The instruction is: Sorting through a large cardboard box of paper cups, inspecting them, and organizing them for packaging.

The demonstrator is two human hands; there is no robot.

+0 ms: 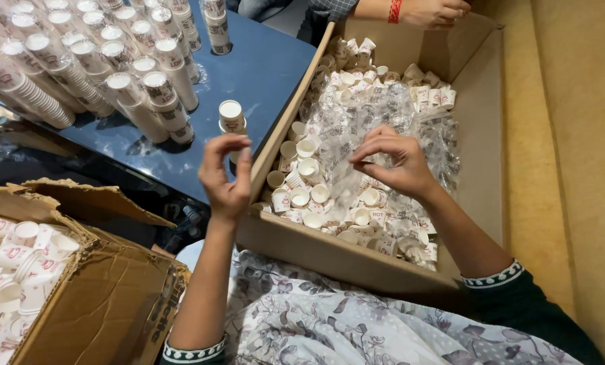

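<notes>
1. The right hand (392, 162) is over the middle of the large open brown cardboard box (481, 128). Its fingers are pinched together on a thin clear plastic film (346, 177), which hangs down from the fingertips.
2. The left hand (225, 176) is raised at the 9 o'clock side of the right hand, over the near left wall of the box. Thumb and fingers are curved toward each other; whether they hold something, I cannot tell.
3. Under the right hand the box is full of small loose white paper cups (302, 196) and crumpled clear plastic wrappers (383, 108).
4. At 12 o'clock from the left hand, one short stack of white cups (231, 116) stands on the dark blue table (269, 67).
5. At 10 o'clock, many long wrapped cup stacks (79, 61) lean on the table.
6. At 7 o'clock, a second torn cardboard box (106, 297) holds more cups.
7. At 12 o'clock, far side, another person's hand (438, 10) rests on the box flap.
</notes>
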